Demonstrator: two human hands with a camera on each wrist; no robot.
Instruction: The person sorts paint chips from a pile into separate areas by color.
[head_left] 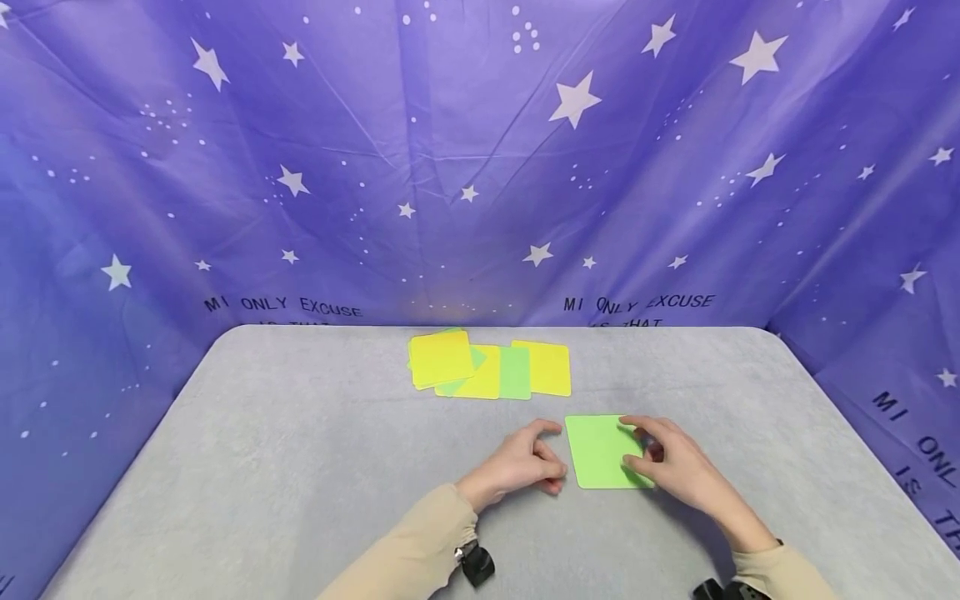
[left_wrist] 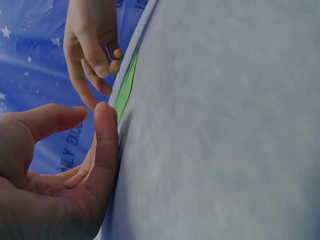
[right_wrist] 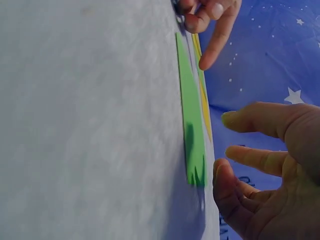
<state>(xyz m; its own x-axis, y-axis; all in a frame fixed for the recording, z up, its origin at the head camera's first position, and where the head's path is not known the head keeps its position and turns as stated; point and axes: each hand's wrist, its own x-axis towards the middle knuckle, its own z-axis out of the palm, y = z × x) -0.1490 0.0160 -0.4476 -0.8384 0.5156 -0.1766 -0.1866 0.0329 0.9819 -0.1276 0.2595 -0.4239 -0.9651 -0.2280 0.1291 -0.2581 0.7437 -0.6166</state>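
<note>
A green square card (head_left: 598, 454) lies flat on the grey table. Just off its left edge is my left hand (head_left: 521, 460), loosely bent, with nothing in its grasp. My right hand (head_left: 678, 461) hovers over the card's right edge, thumb and fingers spread apart; in the right wrist view its shadow falls on the green card (right_wrist: 191, 115) and the fingers (right_wrist: 250, 120) are empty. From the left wrist, only a thin green sliver of the card (left_wrist: 126, 87) shows beyond my fingertips.
Farther back, a yellow card (head_left: 441, 360) tops a pile of overlapping yellow and green cards. To its right are a green card (head_left: 515, 372) and another yellow card (head_left: 551, 368). A purple starry curtain (head_left: 465, 150) hangs behind the grey table (head_left: 262, 467).
</note>
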